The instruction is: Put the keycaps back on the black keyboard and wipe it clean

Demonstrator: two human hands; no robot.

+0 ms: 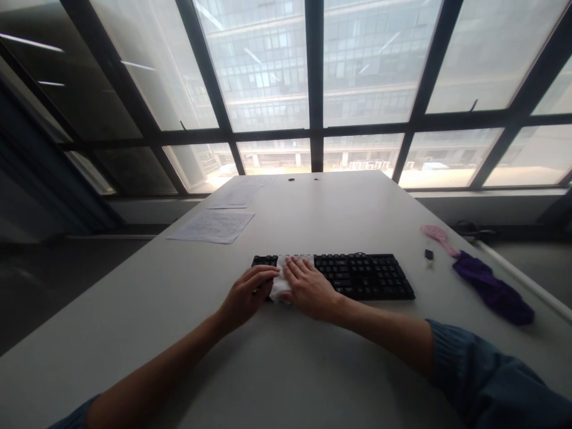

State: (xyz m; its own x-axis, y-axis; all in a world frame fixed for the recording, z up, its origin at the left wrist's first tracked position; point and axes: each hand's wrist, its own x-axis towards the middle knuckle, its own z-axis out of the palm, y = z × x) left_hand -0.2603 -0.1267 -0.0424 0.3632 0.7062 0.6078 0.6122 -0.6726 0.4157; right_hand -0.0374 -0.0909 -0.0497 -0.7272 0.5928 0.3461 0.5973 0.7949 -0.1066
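A black keyboard (366, 277) lies across the white table in front of me. My right hand (308, 287) presses a white tissue (280, 289) onto its left part, fingers stretched forward over the tissue and the thumb against its near side. At the keyboard's left end is my left hand (250, 292), its fingers bent over the keys and the thumb tucked below, holding that end. Those fingertips reach the tissue's left edge. Both hands and the tissue hide many of the left keys.
Printed sheets (214, 226) lie on the table (313, 220) at the far left. To the right are a pink hairbrush (440, 237), a small dark object (429, 255) and a purple cloth item (491, 288) near the table edge. Large windows (268, 65) stand behind.
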